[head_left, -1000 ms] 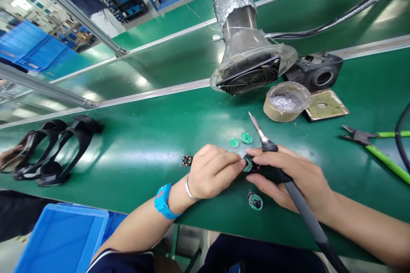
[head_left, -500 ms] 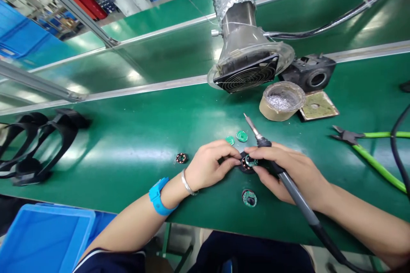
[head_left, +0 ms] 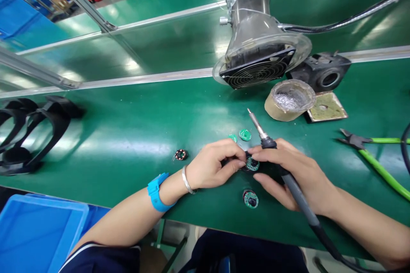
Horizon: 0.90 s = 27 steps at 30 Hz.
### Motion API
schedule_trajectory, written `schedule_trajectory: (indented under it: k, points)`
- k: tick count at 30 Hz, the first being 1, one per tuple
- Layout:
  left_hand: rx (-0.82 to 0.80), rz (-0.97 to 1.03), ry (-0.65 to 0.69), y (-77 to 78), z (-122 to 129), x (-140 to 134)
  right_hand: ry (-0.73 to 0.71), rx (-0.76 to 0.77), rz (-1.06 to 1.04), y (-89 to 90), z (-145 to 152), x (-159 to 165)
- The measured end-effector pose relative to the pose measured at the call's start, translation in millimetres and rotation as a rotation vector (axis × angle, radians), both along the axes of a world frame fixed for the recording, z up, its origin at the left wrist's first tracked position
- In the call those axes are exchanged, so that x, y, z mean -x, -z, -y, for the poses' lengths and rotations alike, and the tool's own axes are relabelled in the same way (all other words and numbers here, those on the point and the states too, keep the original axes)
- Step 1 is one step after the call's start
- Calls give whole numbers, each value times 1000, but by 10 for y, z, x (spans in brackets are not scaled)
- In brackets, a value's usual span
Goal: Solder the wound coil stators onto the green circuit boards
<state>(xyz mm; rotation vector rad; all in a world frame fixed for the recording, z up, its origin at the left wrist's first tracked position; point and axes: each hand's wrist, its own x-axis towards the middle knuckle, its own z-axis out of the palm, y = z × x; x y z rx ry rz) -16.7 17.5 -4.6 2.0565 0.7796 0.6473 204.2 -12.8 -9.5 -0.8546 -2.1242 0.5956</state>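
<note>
My left hand (head_left: pixel 218 163) is closed in a pinch at the left edge of a small round circuit board (head_left: pixel 253 163), which sits on a dark part mostly hidden by the fingers. My right hand (head_left: pixel 301 175) is wrapped round a soldering iron (head_left: pixel 297 192), its tip pointing up and away from me. The right index finger reaches the board's upper edge, while the thumb is just off its lower right side. Nearer to me lies another round circuit board (head_left: pixel 250 199). Beyond the hands are a green disc board (head_left: pixel 245 135) and a second one (head_left: pixel 232 137), partly covered.
A copper-wound coil ring (head_left: pixel 181 155) lies left of my hands. Behind stand a fume extractor hood (head_left: pixel 259 68), a tub of solder bits (head_left: pixel 285 113) and a sponge tray (head_left: pixel 329 106). Green-handled cutters (head_left: pixel 381 170) lie right; black curved frames (head_left: pixel 54 130) lie left.
The round board has turned flatter over the dark part, covering the copper windings that showed beneath it. My right thumb has come away from its edge. The camera view has shifted slightly.
</note>
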Motion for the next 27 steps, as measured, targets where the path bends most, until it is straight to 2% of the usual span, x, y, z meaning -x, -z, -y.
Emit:
schedule_trajectory:
  k: [3, 6, 10, 16, 21, 27]
  points:
    - [-32, -54, 27, -14, -4, 7, -42, 31, -9, 10, 7, 11]
    - [-46, -75, 29, -22, -4, 23, -14, 13, 27, 32, 6, 39]
    - [37, -47, 8, -19, -5, 35, 60, -27, 38, 40, -1, 58]
    - [116, -25, -24, -18, -18, 5, 43, -45, 26, 8, 9, 50]
    - [106, -38, -43, -14, -17, -23, -35, -118, -56, 24, 33, 69]
    - [127, -24, -65, -13, -15, -17, -8, -203, 30, 26, 41, 43]
